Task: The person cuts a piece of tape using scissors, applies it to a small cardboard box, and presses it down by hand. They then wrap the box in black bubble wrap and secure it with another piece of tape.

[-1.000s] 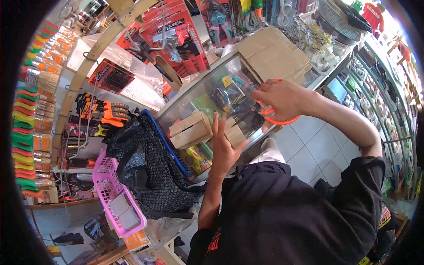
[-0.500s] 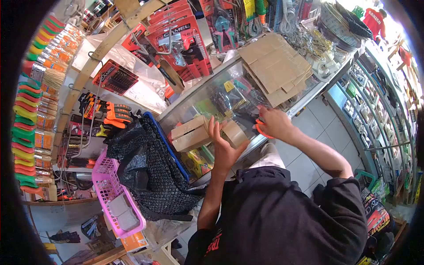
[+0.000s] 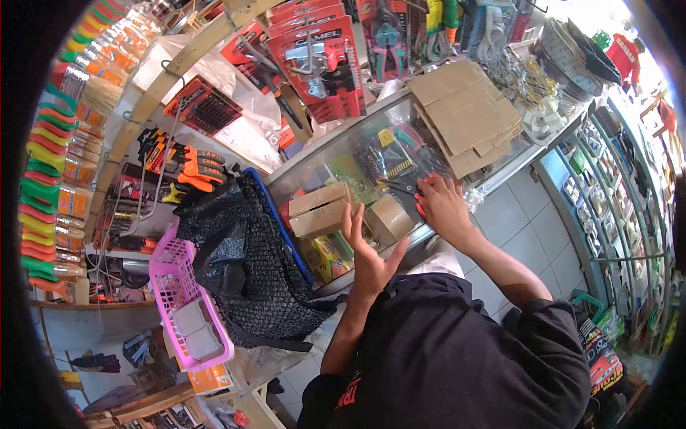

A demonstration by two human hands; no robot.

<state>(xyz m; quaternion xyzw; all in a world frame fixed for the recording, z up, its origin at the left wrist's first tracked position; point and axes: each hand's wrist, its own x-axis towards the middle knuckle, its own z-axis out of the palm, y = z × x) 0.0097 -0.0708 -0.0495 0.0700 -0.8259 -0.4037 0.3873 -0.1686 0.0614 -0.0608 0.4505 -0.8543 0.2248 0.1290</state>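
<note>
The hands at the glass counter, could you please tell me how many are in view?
2: the left hand, fingers spread beside the cardboard box, and the right hand, its fingers at the orange-handled scissors. No others show there.

Orange-handled scissors (image 3: 407,189), brown carton (image 3: 319,212)

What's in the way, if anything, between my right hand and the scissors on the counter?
Nothing visible. Your right hand is right at the scissors, its fingers by the red-orange handles. The cardboard box is out of the way, beyond your left hand's fingers.
</note>
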